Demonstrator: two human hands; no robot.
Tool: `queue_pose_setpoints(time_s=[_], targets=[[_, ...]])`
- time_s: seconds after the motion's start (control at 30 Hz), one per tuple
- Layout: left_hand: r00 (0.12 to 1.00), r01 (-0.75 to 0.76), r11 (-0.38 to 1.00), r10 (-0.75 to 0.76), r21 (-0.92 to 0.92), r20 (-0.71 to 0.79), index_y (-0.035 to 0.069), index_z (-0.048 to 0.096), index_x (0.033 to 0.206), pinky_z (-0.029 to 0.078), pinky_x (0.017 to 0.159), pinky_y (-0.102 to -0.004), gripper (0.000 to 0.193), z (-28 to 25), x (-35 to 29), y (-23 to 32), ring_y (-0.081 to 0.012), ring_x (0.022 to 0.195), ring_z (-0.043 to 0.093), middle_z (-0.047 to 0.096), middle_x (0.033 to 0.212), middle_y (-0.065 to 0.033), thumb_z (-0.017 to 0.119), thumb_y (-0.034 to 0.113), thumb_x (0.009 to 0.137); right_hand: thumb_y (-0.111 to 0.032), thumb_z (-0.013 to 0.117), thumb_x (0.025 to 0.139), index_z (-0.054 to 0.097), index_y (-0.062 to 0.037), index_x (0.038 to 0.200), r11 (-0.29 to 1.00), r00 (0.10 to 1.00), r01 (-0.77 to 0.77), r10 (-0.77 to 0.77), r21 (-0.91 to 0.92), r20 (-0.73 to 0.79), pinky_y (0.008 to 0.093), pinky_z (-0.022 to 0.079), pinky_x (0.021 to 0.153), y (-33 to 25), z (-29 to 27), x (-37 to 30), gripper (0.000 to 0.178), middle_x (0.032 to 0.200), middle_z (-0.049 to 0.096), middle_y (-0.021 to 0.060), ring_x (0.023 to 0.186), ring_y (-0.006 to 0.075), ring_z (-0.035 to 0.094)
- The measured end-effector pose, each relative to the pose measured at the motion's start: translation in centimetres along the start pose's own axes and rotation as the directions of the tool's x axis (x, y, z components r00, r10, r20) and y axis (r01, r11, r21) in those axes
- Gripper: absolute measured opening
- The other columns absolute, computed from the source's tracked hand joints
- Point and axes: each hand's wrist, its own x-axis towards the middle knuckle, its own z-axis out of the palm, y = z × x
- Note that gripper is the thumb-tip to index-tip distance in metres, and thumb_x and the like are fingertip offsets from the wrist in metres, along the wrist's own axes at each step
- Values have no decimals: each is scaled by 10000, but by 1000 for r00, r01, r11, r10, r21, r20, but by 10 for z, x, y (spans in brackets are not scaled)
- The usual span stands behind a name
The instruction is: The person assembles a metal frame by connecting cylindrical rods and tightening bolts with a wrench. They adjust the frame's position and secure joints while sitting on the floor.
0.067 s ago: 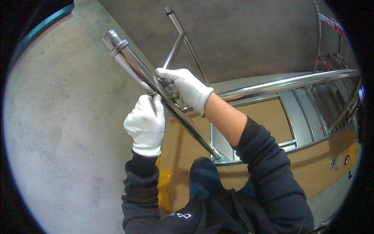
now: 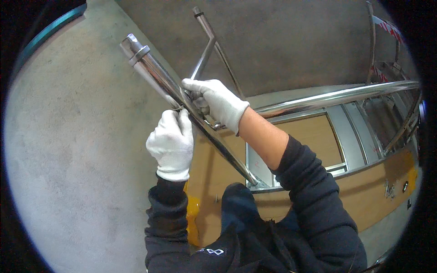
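A shiny metal post [image 2: 158,73] with a collar near its top slants from the upper left down to a metal frame. My left hand [image 2: 172,143], in a white glove, is closed in a pinch against the post's left side. A small bit shows at its fingertips, too small to name. My right hand [image 2: 221,103], also gloved, is closed on the other side of the post, where a thinner crossbar [image 2: 202,61] meets it. Its thumb lies along the joint, and its curled fingers hide whatever they hold.
A thick metal rail [image 2: 337,98] runs off to the right. Below it lies the metal frame [image 2: 334,132] on brown board [image 2: 364,193]. Bolts [image 2: 389,189] lie at the right. A second post [image 2: 227,63] stands farther back, and a grey wall [image 2: 77,136] rises on my left.
My left hand and forearm have shifted very slightly to the right, the fingertips still at the post. My right hand stays in place.
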Motion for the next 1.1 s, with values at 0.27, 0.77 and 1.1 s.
queue_pose_setpoints(time_s=[0.27, 0.77, 1.1], targets=[[742, 615, 106, -414, -781, 528, 53, 550, 802, 373, 422, -222, 297, 0, 2, 16, -74, 445, 402, 452, 569, 20, 538, 305, 958, -305, 650, 881, 688, -19, 889, 999, 999, 41, -42, 21, 28, 289, 454, 580, 1, -5, 1, 288, 774, 635, 52, 674, 147, 563], [988, 149, 971, -139, -189, 66, 33, 583, 801, 433, 480, -327, 295, -6, 1, 8, -176, 476, 529, 552, 567, -83, 575, 291, 943, -341, 663, 864, 703, -47, 833, 998, 999, 54, -54, -45, 6, 284, 355, 487, 6, -7, 7, 298, 672, 581, 40, 548, 119, 465], [952, 276, 879, -193, -389, 239, 33, 596, 850, 453, 500, -289, 312, -14, 1, -9, -125, 541, 555, 553, 616, -26, 620, 334, 928, -343, 682, 854, 706, -38, 859, 992, 997, 72, -68, -104, 45, 301, 397, 554, 7, -9, 5, 306, 728, 620, 48, 617, 135, 508]])
